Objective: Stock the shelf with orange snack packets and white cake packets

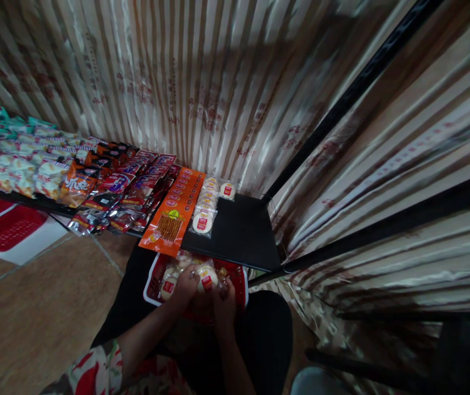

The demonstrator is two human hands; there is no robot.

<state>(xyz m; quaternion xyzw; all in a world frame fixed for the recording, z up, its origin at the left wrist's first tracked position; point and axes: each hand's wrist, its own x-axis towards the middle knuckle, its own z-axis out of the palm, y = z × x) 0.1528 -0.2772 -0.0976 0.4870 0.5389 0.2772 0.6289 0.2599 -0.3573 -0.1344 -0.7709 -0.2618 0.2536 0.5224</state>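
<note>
Both hands are low in the head view, over a red basket (240, 284) resting on my lap. My left hand (184, 286) is closed around a clear packet holding a round pale bun with a red label (206, 278). My right hand (224, 303) sits just to its right, fingers curled at the same packet's edge. More of the same bun packets (169, 286) lie in the basket. Above the basket a black shelf (239, 233) carries a row of matching bun packets (204, 213).
Left along the shelf lie orange snack packs (174, 213), dark red packs (132, 192) and pale and teal packs (16, 159). A red crate (6, 227) sits on the tiled floor at left. Striped curtain hangs behind; black shelf bars (383, 225) cross at right.
</note>
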